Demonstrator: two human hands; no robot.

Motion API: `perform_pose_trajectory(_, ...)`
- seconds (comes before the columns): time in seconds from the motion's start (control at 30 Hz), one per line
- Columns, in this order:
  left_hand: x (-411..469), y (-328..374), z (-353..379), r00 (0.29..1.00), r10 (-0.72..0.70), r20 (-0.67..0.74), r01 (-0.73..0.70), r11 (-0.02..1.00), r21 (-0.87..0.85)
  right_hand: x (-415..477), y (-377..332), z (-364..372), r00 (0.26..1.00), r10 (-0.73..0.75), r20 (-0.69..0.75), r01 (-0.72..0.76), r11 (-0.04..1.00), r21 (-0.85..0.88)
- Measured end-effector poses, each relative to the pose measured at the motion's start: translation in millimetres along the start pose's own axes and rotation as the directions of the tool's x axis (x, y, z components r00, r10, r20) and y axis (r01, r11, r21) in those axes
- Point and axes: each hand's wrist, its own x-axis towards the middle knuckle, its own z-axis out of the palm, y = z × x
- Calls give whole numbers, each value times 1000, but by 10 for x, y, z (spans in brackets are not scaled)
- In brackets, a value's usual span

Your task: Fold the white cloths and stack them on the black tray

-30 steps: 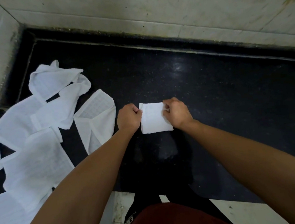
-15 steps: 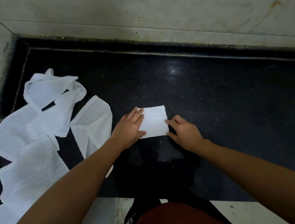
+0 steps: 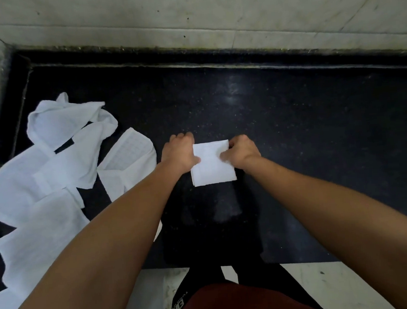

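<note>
Cloth (image 3: 212, 167), near-square, slightly longer front-to-back, left hand (image 3: 179, 152), right hand (image 3: 243, 151) pinching it

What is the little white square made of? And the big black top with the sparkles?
The little white square looks like woven cotton cloth: soft and matte, and it bends into layers where it is folded. The black top looks like polished stone, perhaps granite: it has pale specks and a glossy shine that reflects light.

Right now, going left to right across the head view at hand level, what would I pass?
Heap of unfolded white cloths → left hand, gripping one edge → folded white cloth → right hand, pinching the other edge → bare black surface.
</note>
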Motion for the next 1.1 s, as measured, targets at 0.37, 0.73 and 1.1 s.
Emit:
perform_pose_trajectory(0.37,-172,-42,9,980,180,86,-148,945,-293,-417,334,-115,968,-250,28,228,917,327)
perform_pose_trajectory(0.73,-797,648,-254,950,232,211,38,581,-813,-1033,990,-644,976,-189,-111,219,814,539)
perform_pose_trajectory(1.1,-1703,2508,210,941,323,96,-98,535,-839,-2067,2582,-1355,881,-3,-472,302,772,559)
